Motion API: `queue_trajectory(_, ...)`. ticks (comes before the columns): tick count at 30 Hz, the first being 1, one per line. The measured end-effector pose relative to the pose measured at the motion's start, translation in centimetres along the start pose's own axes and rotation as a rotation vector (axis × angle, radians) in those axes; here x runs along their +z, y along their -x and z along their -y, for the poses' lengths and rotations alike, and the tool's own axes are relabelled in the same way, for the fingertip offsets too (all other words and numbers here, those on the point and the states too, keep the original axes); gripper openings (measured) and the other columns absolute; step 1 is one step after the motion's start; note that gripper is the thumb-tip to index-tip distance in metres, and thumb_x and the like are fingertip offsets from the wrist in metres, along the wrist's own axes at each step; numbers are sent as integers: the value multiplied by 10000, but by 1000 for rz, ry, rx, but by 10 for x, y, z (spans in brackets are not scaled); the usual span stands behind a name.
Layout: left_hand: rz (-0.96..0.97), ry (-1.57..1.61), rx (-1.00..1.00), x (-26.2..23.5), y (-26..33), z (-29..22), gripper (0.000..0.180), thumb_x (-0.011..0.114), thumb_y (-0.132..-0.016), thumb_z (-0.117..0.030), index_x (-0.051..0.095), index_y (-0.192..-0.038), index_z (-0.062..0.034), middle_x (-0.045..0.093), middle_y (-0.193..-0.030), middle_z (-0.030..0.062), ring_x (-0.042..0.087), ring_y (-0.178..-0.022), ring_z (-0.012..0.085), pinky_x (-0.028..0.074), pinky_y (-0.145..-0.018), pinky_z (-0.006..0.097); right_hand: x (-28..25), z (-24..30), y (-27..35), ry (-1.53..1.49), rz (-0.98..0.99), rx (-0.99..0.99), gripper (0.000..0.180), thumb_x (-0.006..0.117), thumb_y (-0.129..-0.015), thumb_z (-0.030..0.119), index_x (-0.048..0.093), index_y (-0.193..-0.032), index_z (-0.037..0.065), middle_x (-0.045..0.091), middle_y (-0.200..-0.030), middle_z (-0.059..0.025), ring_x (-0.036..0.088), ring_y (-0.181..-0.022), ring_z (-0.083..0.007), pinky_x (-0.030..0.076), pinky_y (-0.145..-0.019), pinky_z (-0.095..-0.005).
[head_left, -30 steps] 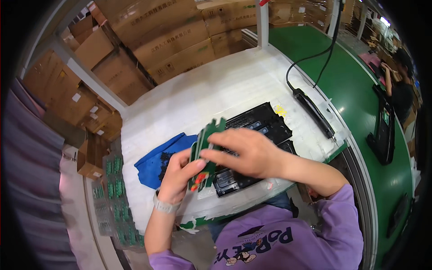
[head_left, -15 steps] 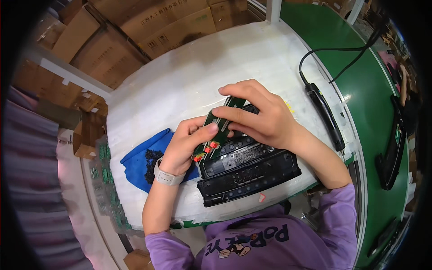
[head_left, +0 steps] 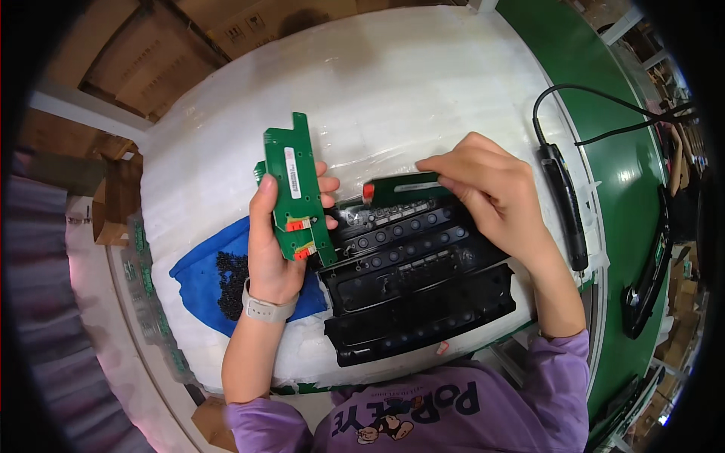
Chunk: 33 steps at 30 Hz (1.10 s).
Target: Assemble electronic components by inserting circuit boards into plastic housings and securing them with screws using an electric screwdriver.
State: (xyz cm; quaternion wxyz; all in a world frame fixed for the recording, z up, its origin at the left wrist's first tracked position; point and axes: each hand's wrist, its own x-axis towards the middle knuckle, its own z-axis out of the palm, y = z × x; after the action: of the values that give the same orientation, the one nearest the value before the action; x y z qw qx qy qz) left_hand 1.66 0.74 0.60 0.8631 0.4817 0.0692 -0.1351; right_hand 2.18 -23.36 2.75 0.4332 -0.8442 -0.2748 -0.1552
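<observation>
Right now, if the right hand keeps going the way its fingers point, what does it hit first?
Probably the left hand and its upright green circuit board; the right hand points leftward, pinching a second green board. Depth is unclear.

Left hand (head_left: 276, 249) left of centre holding circuit boards (head_left: 298, 192) upright, right hand (head_left: 491, 192) right of centre pressing another circuit board (head_left: 400, 187) onto stacked plastic panels (head_left: 419, 294) at lower centre, cloth with small parts (head_left: 208, 275) at lower left, corded tool (head_left: 563, 204) at right, all on the table (head_left: 377, 83).
</observation>
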Motion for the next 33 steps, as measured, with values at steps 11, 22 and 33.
queue_trajectory(11, -53, -180, 109, -1, 1, 11, 562, 353, -915, -424, 481, -1168, 61, 610, -971, 150, 588, -814, 135, 517, -685, 271, 25, -17, 9, 52, 377, 164, 189, 592, -727, -21, 626, -911, 9, 521, -743, -112, 517, -768, -273, 428, -688, -348)
queue_trajectory(22, -4, -231, 102, 1, 3, 12, 545, 462, -884, -404, 486, -1167, 62, 605, -1001, 139, 572, -844, 133, 503, -715, 267, 22, -16, 13, 242, 256, 68, 460, 727, -596, 35, 579, -1032, 47, 519, -935, -82, 521, -859, -271, 454, -730, -344)
queue_trajectory(33, 74, -457, 250, 28, 23, 15, 493, 703, -775, -220, 491, -1149, 20, 590, -956, 39, 536, -817, 82, 432, -714, 199, 24, 39, 9, -391, 260, 248, 403, 695, -726, 95, 563, -1101, 27, 578, -891, -62, 563, -769, -140, 469, -631, -258)
